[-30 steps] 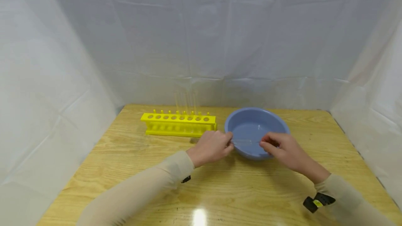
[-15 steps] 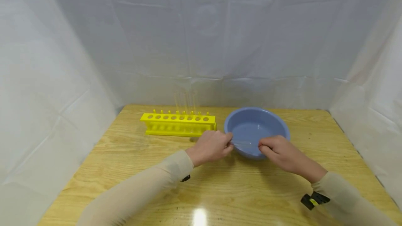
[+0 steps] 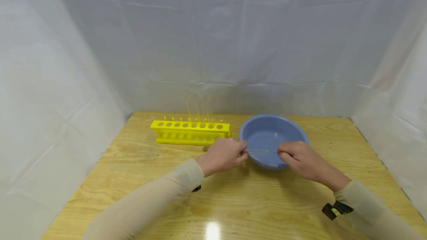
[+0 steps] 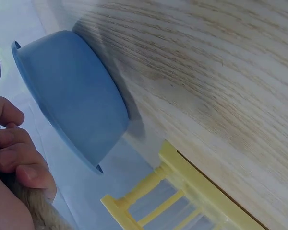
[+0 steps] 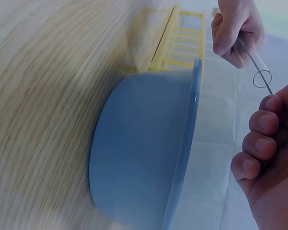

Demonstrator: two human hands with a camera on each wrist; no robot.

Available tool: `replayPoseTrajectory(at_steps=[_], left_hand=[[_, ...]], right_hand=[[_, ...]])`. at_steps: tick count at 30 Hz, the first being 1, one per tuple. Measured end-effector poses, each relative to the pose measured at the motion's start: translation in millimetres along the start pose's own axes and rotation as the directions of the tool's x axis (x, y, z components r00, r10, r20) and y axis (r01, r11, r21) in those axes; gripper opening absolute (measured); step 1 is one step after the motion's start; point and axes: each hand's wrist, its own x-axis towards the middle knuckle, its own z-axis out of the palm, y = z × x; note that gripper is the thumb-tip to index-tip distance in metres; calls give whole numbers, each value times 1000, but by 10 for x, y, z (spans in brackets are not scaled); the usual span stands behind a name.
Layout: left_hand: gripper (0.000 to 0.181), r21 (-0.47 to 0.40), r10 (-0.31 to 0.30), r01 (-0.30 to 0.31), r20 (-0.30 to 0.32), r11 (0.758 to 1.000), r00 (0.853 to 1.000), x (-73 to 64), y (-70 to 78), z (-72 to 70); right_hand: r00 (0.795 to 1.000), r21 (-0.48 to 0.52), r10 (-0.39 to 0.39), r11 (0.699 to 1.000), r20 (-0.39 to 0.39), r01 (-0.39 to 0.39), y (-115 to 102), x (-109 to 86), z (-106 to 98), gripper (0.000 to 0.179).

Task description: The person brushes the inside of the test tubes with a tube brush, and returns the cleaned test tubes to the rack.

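My left hand grips a clear glass test tube, held sideways over the near rim of a blue basin. The tube's open mouth points right. Out of it runs the twisted wire handle of a test tube brush, pinched in the curled fingers of my right hand. Brown bristles show beside my left palm in the left wrist view; whether they are wholly inside the tube I cannot tell. Both hands stay above the table, a short gap between them.
A yellow test tube rack stands on the wooden table, left of the basin. Several clear glass tubes rise behind or in its back row. White sheeting hangs behind and on both sides.
My right hand has shifted slightly left toward the tube and then back right, its fingers now curled tighter around the wire. My left hand stays nearly still with the tube.
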Motion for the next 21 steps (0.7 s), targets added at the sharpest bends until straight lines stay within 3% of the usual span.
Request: replayPoseTrajectory(at_steps=[10,17,21], left_hand=[[22,-24,14,-14,0,1000,1000,-16,37,-16],[21,-55,22,-21,18,998,1000,-16,48,-7],[17,-112,8,-4,37,994,999,-43,-26,10]], right_hand=[[1000,-18,-7,1000,-6,6,17,-63,-55,33],[999,-13,38,999,17,-38,47,-121,-88,32],[995,0,94,996,25,-94,70,-178,-186,32]])
